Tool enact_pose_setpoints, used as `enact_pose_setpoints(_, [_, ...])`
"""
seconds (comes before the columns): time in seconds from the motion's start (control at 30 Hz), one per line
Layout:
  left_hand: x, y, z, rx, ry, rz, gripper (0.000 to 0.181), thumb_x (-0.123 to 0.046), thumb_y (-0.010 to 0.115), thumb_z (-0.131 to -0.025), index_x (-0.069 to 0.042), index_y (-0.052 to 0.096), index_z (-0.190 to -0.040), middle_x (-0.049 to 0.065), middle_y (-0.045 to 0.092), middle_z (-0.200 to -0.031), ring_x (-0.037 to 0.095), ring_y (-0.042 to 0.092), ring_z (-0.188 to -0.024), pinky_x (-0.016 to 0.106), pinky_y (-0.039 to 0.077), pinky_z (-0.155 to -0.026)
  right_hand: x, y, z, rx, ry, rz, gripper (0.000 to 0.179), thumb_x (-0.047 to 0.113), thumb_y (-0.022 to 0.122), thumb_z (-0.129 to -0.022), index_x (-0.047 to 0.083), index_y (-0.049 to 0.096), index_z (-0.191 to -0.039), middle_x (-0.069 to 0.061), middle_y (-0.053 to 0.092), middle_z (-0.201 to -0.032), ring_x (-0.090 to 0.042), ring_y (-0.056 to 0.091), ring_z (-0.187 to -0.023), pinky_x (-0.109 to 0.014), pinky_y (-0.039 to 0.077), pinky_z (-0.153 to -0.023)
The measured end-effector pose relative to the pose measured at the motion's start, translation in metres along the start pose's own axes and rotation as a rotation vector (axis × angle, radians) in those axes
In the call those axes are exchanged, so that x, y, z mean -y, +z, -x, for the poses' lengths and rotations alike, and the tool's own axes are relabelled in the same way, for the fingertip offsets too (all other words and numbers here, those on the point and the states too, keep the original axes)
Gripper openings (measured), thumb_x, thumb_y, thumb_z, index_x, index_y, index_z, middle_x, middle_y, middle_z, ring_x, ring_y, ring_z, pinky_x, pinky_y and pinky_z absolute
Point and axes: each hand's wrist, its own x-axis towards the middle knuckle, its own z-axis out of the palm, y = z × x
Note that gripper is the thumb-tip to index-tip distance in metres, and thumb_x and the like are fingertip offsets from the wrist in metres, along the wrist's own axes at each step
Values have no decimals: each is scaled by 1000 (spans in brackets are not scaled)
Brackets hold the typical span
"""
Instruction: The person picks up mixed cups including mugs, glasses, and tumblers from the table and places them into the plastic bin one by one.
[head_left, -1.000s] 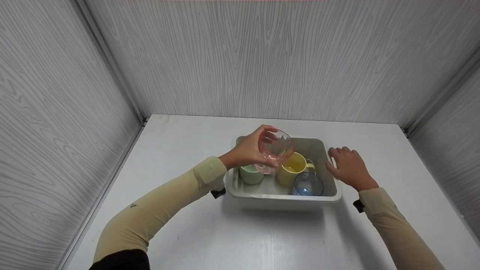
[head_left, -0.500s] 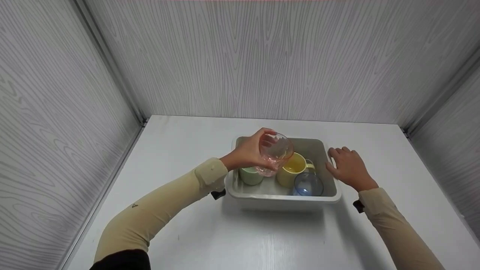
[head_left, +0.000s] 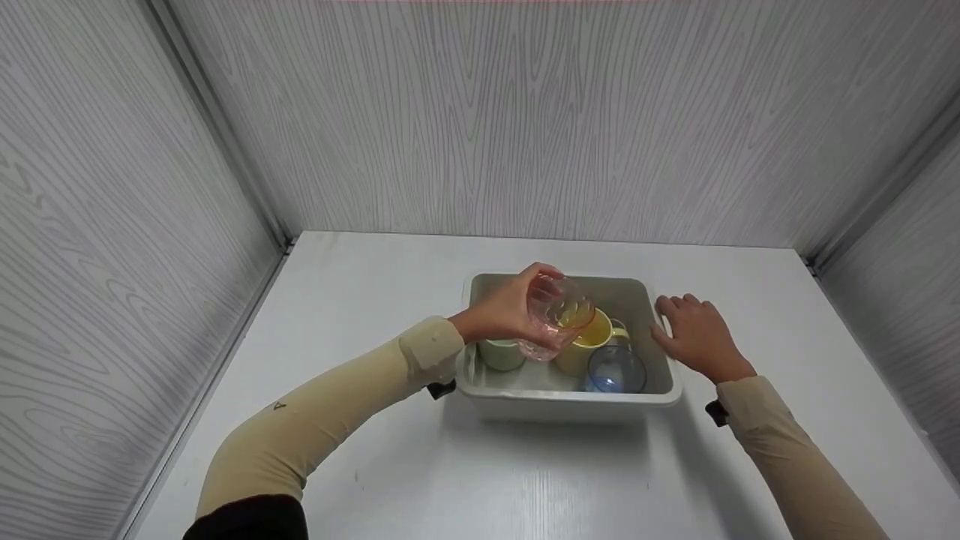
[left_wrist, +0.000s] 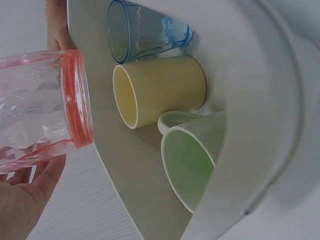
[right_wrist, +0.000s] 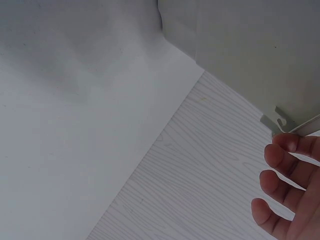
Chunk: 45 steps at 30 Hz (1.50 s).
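Observation:
My left hand (head_left: 504, 311) grips a pink clear glass (head_left: 559, 311) over the bin, tilted with its mouth toward the right. In the left wrist view the pink glass (left_wrist: 40, 107) has a thick red-orange rim, with fingers curved under its side. My right hand (head_left: 697, 334) is at the right rim of the grey-white bin (head_left: 566, 396). In the right wrist view its fingers (right_wrist: 274, 156) are loosely bent, and the index fingertip touches the rim; the thumb is hidden there. Inside the bin stand a yellow mug (head_left: 596, 330), a blue clear glass (head_left: 616, 371) and a green mug (head_left: 502, 356).
The bin stands on a white table (head_left: 360, 300). Grey wood-patterned panels (head_left: 480, 120) rise behind the table and on both sides. In the left wrist view the green mug's handle (left_wrist: 172, 119) points toward the yellow mug (left_wrist: 160, 90).
My left hand has lowered the pink glass slightly and shifted it a little right, tipping its mouth further over toward the yellow mug. The right hand and bin have stayed in place.

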Motion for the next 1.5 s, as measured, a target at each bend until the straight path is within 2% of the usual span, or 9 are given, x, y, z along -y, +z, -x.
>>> enact_pose_setpoints(0.27, [-1,0,-2,11,37,-45,87,-17,86,-62,-8,38,-133,12,57,-123,22,55,-118,33,44,-101,0,0,0,20,14,-23,29,29,53,-87,2,56,-95,-14,64,-82,-30,53,-72,-46,41,-62])
enact_pose_setpoints(0.43, [-1,0,-1,15,38,-71,88,-19,86,-62,-9,38,-135,11,58,-123,22,55,-118,33,44,-100,0,-1,0,30,22,-24,30,29,52,-87,1,56,-96,-14,64,-83,-30,54,-74,-46,42,-64])
enact_pose_setpoints(1.2, [4,1,-1,42,7,-129,89,-19,89,-58,-8,40,-132,9,55,-124,22,54,-117,33,45,-99,1,-2,0,35,31,-20,27,28,54,-86,2,57,-95,-13,63,-82,-29,53,-73,-46,41,-63])
enact_pose_setpoints(1.5, [5,0,-3,50,48,-191,90,-23,90,-56,-3,43,-130,11,55,-121,23,55,-111,32,46,-96,2,-2,-1,45,45,-26,28,28,53,-86,2,57,-96,-13,64,-83,-30,54,-75,-46,42,-65])
